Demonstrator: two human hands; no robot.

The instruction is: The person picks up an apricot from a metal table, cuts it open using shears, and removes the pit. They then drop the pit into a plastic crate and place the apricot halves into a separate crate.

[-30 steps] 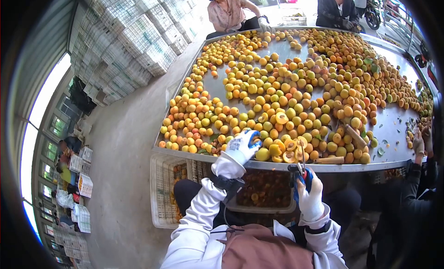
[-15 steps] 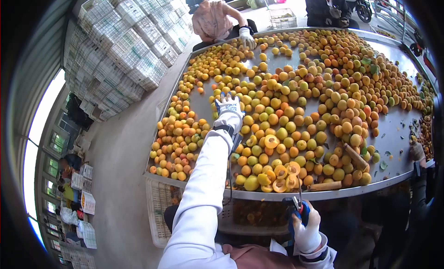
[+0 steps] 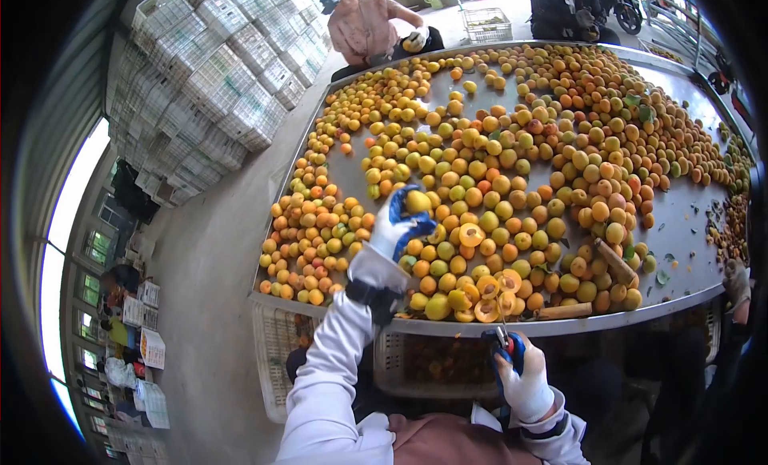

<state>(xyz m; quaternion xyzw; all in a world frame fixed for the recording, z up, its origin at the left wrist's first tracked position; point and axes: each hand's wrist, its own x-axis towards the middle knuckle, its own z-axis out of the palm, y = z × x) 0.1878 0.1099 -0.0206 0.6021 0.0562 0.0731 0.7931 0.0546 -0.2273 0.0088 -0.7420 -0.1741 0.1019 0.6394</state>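
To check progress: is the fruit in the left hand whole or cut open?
Seems whole: the fruit in the left hand shows unbroken skin; underside hidden.

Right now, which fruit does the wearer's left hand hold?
The yellow fruit between the blue glove fingers of the left hand; the fruits around it lie on the table, outside that grip.

Couldn't make out a single word, brand or number, tbh. Squinted at the tall stack of crates (image 3: pixel 212 73) and got nothing but pale greenish smudges. Tried the smaller crates (image 3: pixel 152 349) over at far left too: way too tiny and blurry to read. Got nothing legible off the left glove (image 3: pixel 394 227), the right glove (image 3: pixel 526 381) or the black wrist strap (image 3: pixel 374 297) either. Found the motorbike (image 3: pixel 629 18) just as unreadable.
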